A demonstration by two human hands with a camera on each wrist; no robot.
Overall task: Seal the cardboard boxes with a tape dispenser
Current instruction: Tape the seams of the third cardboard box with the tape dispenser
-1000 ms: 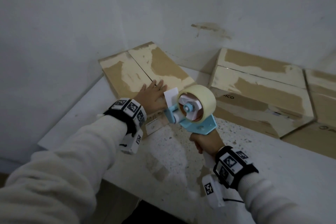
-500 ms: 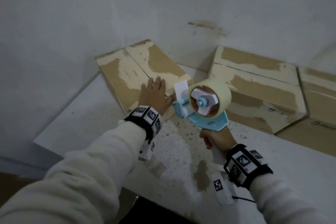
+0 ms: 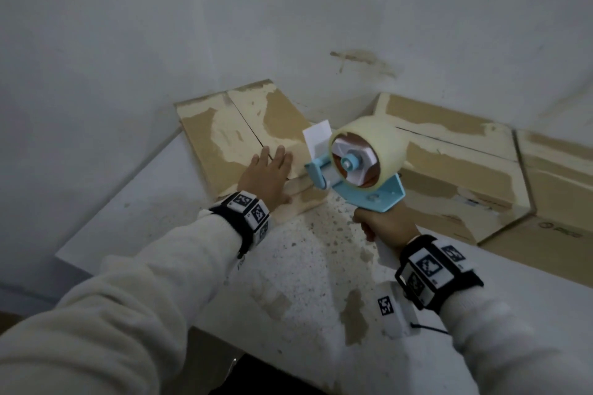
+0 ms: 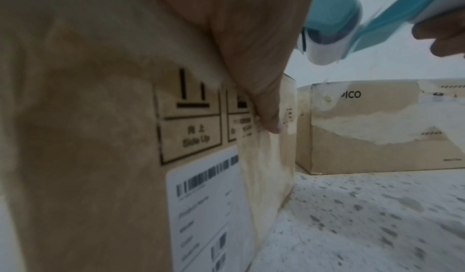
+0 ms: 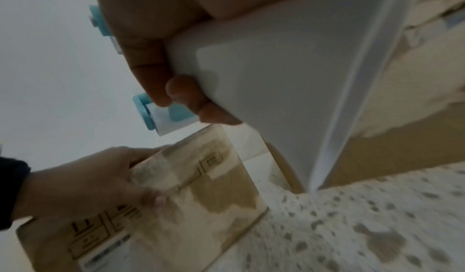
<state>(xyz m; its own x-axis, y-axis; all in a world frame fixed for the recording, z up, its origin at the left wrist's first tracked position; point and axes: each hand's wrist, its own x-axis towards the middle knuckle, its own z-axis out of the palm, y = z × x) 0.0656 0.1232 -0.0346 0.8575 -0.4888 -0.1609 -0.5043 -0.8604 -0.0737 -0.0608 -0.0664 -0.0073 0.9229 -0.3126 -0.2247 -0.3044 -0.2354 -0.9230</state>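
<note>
The left cardboard box [image 3: 224,138] stands at the table's back left, its top flaps closed along a centre seam. My left hand [image 3: 266,176] lies flat on the top near the front edge. Its thumb [image 4: 264,97] presses a pale strip on the box's [image 4: 100,117] front face. My right hand [image 3: 385,224] grips the white handle [image 5: 276,77] of the blue tape dispenser [image 3: 362,167]. The dispenser's roller end [image 4: 334,17] hovers by the box's front right corner, just right of my left hand [image 5: 83,180]. Whether tape touches the box is unclear.
A second box [image 3: 449,170] and a third box [image 3: 561,176] stand against the wall to the right. The speckled white table [image 3: 305,266] stretches in front of them. Its near edge runs beneath my forearms, and the wall closes in behind.
My left hand slid farther onto the box top. The dispenser rose from the box's front face to the level of its top edge, still in my right hand.
</note>
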